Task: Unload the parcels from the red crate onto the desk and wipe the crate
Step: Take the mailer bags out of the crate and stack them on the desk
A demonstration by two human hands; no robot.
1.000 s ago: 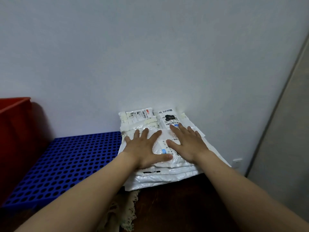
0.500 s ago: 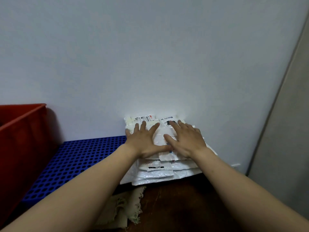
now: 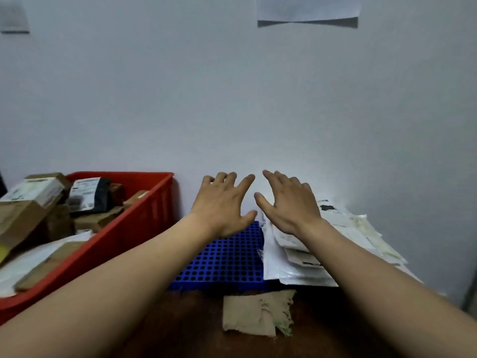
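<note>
A pale wall (image 3: 232, 99) backs your dark desk (image 3: 180, 329), where a blue perforated mat (image 3: 224, 257) shows between the red crate (image 3: 144, 215), left, with parcels (image 3: 87, 195) heaped inside, and white mailers (image 3: 296, 267) stacked flat at right, probably so they won't slide. Your left hand (image 3: 222, 202) and right hand (image 3: 286, 205) hover spread and empty (between loads, I'd judge). The cloth (image 3: 255, 313) lies near for wiping.

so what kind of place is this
Probably a small parcel-sorting or mailroom corner: a red crate full of labelled boxes, and a stack of white mailer bags on a dark wooden desk.
</note>
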